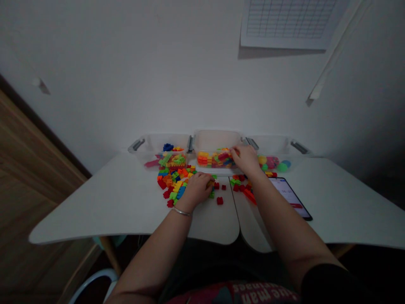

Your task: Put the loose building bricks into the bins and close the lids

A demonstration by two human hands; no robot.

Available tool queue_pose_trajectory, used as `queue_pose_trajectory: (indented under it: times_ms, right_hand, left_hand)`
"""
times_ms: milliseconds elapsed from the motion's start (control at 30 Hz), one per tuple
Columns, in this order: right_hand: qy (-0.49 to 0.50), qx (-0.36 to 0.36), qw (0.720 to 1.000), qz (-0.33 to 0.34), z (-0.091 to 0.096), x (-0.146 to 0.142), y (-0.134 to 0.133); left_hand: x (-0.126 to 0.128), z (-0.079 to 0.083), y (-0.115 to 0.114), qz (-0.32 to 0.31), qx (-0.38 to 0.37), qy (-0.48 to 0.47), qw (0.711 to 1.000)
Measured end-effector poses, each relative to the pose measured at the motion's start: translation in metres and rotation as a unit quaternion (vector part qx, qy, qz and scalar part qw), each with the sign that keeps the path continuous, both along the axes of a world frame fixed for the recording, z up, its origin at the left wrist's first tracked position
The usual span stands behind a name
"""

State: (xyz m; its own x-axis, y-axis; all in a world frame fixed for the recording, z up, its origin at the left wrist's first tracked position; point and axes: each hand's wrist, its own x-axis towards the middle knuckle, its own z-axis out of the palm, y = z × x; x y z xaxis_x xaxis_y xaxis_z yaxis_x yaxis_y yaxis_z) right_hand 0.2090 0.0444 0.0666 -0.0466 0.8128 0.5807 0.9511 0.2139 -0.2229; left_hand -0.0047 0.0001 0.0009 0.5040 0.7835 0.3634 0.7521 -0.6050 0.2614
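Currently, your right hand [245, 160] dips curled fingers [236, 153] into a clear plastic bin [217, 140] of coloured bricks [218, 158]; your left hand [196, 191] curls beside scattered bricks [172, 183], any grasp unclear.

the only lettering that can partly be read is on the dark red shirt [262, 291] just below the near edge of the worktop [344, 202]: two rows of large pale letters, upside down in this view and cut off by the bottom of the frame. one word looks like "man"; the rest cannot be made out with certainty. on the right of the worktop, the phone [289, 198] shows small lines of text and a red bar [296, 206], all too small to read. any marks on the plastic bricks [181, 192] are also too small to tell.
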Motion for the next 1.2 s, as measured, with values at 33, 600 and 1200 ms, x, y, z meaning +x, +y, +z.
queue_pose_trajectory:
  times_ms: [33,600,1200]
  right_hand:
    - [0.005,0.002,1.0,0.005,-0.001,0.0,0.001]
    - [0.197,0.124,0.96,0.157,-0.014,-0.019,-0.037]
    - [-0.082,-0.106,0.985,0.107,-0.068,-0.022,-0.039]
  left_hand:
    - [0.0,0.0,0.0,-0.001,-0.001,-0.001,1.0]
    - [0.003,0.006,-0.003,0.058,-0.031,0.003,0.998]
    - [0.005,0.006,-0.004,0.032,-0.018,-0.067,0.997]
